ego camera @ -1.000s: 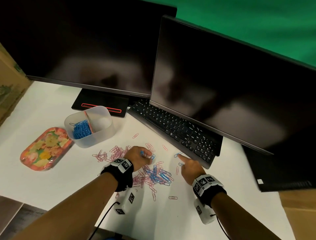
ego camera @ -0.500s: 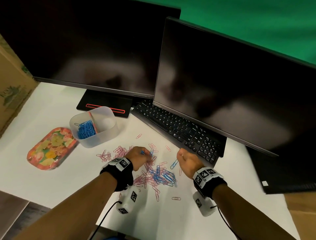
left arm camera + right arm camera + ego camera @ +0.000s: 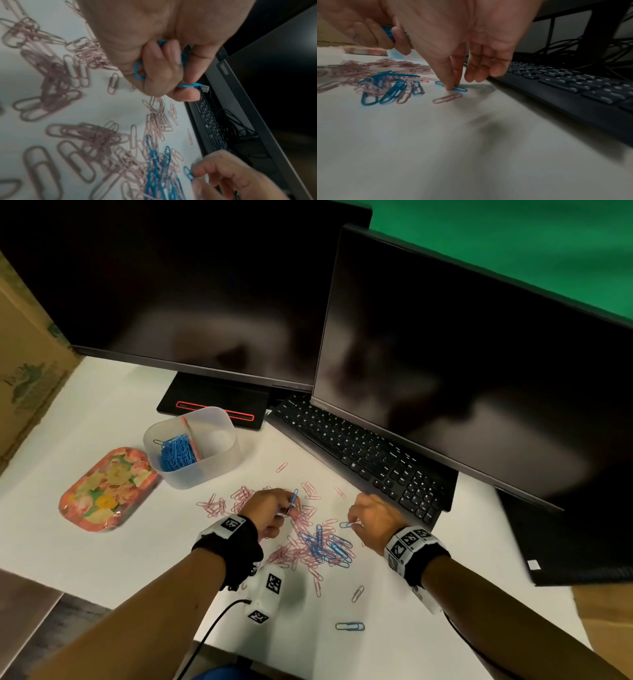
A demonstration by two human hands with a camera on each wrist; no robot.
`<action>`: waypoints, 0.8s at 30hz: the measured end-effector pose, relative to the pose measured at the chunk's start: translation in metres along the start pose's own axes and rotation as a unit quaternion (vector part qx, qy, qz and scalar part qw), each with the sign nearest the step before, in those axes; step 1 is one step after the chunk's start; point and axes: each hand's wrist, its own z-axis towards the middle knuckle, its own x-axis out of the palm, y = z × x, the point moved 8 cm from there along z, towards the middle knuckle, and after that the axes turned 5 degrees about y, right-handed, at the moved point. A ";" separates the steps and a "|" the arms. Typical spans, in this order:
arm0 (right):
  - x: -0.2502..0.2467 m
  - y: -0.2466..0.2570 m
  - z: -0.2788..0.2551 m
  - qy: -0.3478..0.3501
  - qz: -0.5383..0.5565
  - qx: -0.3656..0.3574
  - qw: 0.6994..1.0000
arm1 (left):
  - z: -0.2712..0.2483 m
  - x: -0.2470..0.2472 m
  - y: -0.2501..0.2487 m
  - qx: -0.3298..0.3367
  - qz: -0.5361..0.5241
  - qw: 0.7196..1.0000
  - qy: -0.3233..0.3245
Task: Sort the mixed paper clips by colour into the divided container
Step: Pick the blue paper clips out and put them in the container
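Observation:
Pink and blue paper clips lie mixed in a pile (image 3: 315, 546) on the white desk (image 3: 102, 542). My left hand (image 3: 274, 508) hovers over the pile's far left side, its curled fingers (image 3: 164, 70) gripping several blue clips (image 3: 138, 70). My right hand (image 3: 370, 518) is at the pile's right edge, where thumb and forefinger (image 3: 452, 81) pinch one blue clip (image 3: 460, 88) that lies on the desk. The translucent divided container (image 3: 219, 419) stands at the far left, with blue clips (image 3: 176, 457) in its left compartment.
A black keyboard (image 3: 363, 446) runs diagonally just beyond my right hand, under two dark monitors (image 3: 462, 371). A floral tray (image 3: 106, 491) lies left of the container. Stray clips lie near the front edge, one of them blue (image 3: 349, 626). A cardboard box (image 3: 24, 364) stands at the far left.
My right hand has drawn back from the keyboard's edge toward the pile, bringing a blue clip with it, and now pinches it. My left hand has stayed put with its blue clips.

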 end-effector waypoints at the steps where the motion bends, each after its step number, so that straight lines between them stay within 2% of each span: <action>1: 0.001 0.001 0.002 0.004 -0.005 -0.001 1.000 | 0.000 0.002 0.001 -0.004 -0.024 1.000 0.013; 4: 0.005 0.002 0.005 0.024 0.017 0.015 0.999 | 0.002 0.006 0.004 -0.025 -0.081 0.996 0.042; 8: 0.004 -0.007 -0.005 0.000 0.173 0.077 0.982 | 0.000 0.005 0.004 -0.032 -0.027 0.999 0.023; 10: 0.009 -0.006 -0.018 -0.004 0.250 0.053 0.967 | -0.003 0.007 0.006 -0.033 -0.007 0.999 0.023; 13: 0.024 0.009 -0.048 0.033 0.314 -0.004 0.949 | -0.006 0.011 0.011 -0.042 -0.002 0.999 0.014; 16: 0.049 0.021 -0.080 0.076 0.396 0.007 0.915 | -0.007 0.014 0.017 -0.051 -0.004 0.999 0.003; 21: 0.081 0.037 -0.113 0.104 0.552 0.065 0.825 | -0.009 0.020 0.023 -0.069 -0.008 0.997 0.013; 23: 0.084 0.041 -0.118 0.095 0.542 0.069 0.832 | -0.011 0.024 0.026 -0.081 -0.013 0.996 0.028; 24: 0.085 0.041 -0.119 0.089 0.511 0.072 0.852 | -0.012 0.026 0.027 -0.085 -0.013 0.996 0.034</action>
